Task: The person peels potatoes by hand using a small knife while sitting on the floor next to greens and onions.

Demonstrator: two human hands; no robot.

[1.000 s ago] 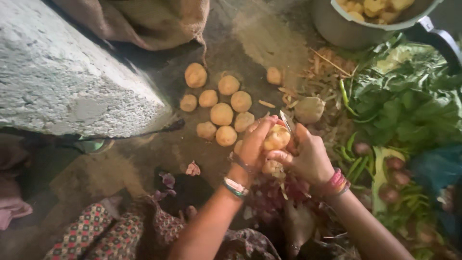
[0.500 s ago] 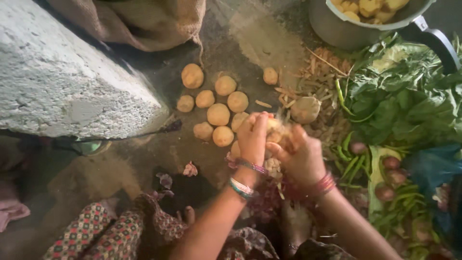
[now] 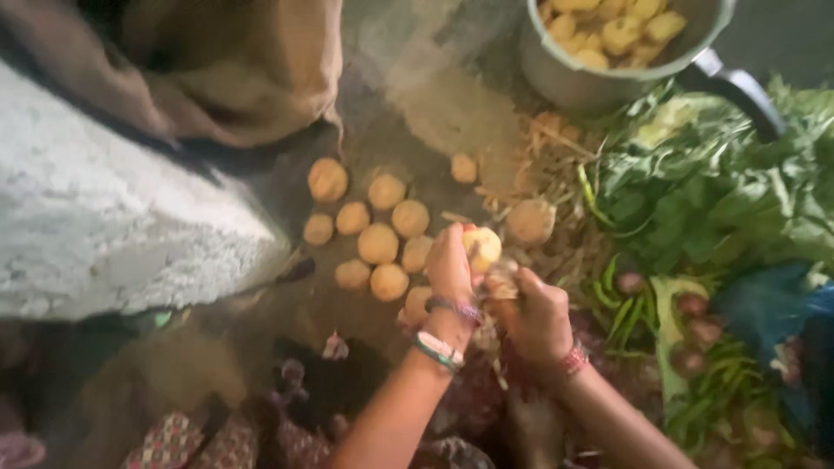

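Note:
My left hand (image 3: 449, 269) grips a small potato (image 3: 483, 247), partly peeled and pale yellow, just above the floor. My right hand (image 3: 532, 314) is closed beside it and presses against the potato's lower side; whatever it holds is hidden by the fingers. Both wrists wear bangles. A cluster of several brown unpeeled potatoes (image 3: 379, 244) lies on the dirt floor right behind my hands. A larger potato (image 3: 530, 221) rests apart to the right.
A metal pot (image 3: 608, 61) with a black handle holds peeled yellow pieces at the top. Leafy greens (image 3: 712, 191), green chillies (image 3: 621, 304) and small onions (image 3: 695, 308) lie at the right. A grey stone slab (image 3: 113, 217) and a burlap sack (image 3: 243, 69) fill the left.
My hands stayed together on the potato and shifted slightly, with the potato turned between them. The view drifted, so the pot shows more.

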